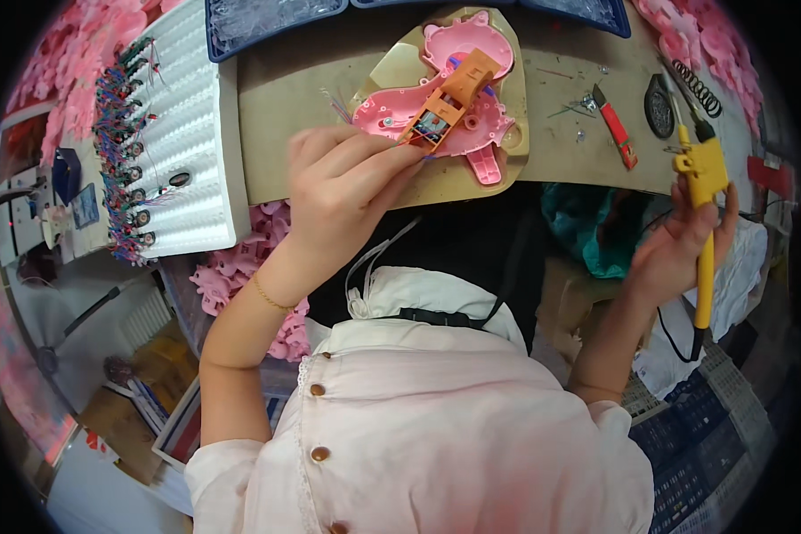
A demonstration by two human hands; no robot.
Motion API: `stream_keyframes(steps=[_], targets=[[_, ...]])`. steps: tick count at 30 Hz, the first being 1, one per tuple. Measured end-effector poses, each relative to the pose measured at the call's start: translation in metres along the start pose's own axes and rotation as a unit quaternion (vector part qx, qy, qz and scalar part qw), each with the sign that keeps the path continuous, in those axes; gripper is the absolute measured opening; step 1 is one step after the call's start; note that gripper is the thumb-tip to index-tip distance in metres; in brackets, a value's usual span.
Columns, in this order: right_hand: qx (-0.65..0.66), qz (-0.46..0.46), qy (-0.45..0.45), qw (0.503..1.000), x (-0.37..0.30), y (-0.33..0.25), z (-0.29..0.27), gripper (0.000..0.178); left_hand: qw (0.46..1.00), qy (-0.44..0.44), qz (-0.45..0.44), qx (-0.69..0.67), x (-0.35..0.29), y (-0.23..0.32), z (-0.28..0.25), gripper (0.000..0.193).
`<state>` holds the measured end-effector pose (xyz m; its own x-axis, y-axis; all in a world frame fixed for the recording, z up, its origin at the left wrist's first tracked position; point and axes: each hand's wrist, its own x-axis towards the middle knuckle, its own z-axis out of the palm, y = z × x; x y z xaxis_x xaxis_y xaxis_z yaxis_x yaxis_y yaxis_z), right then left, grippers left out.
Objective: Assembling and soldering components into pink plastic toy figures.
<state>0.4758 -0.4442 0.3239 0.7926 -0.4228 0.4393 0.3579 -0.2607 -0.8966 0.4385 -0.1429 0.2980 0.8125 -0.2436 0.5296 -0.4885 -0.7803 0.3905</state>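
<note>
My left hand (343, 182) pinches the near end of an orange motor housing (449, 98) that rests across a pink plastic toy shell (458, 89). The shell lies in a tan moulded holder (507, 133) on the brown bench. Thin coloured wires trail from the housing toward my fingers. My right hand (681, 245) is off to the right, gripping a yellow soldering iron (703, 178) whose tip points away from me, well apart from the toy.
A white ribbed tray (187, 125) with several wired round parts stands at the left. Blue bins (267, 22) line the far edge. A red utility knife (616, 129), a black coil (699, 87) and screws lie at the right. Pink shells (231, 271) are piled below the bench.
</note>
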Motion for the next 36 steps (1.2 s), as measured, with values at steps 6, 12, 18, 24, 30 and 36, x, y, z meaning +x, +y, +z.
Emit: stream_keyframes(steps=[6,12,18,24,30,36], targets=[[0.028,0.012,-0.051,0.998,-0.007,-0.005,0.010,0.049,0.999,-0.006,-0.051,-0.016,0.001,0.000,0.004,0.014],[0.099,0.064,-0.106,0.987,-0.034,-0.017,-0.010,0.053,0.958,-0.064,-0.230,-0.157,-0.002,0.005,-0.014,0.008],[-0.041,0.009,-0.191,0.981,-0.073,-0.042,-0.025,0.061,0.967,-0.040,-0.226,-0.109,-0.002,0.002,-0.003,0.008],[0.026,-0.031,-0.387,0.921,-0.079,-0.043,-0.037,0.057,0.961,-0.055,-0.233,-0.136,-0.004,0.002,-0.003,0.008],[0.030,-0.209,-0.441,0.872,-0.072,-0.038,0.013,0.044,0.962,-0.044,-0.229,-0.145,-0.005,0.000,-0.001,0.009],[0.001,-0.025,-0.491,0.871,-0.073,-0.046,0.012,0.046,0.968,-0.048,-0.204,-0.138,-0.004,-0.001,-0.001,0.007]])
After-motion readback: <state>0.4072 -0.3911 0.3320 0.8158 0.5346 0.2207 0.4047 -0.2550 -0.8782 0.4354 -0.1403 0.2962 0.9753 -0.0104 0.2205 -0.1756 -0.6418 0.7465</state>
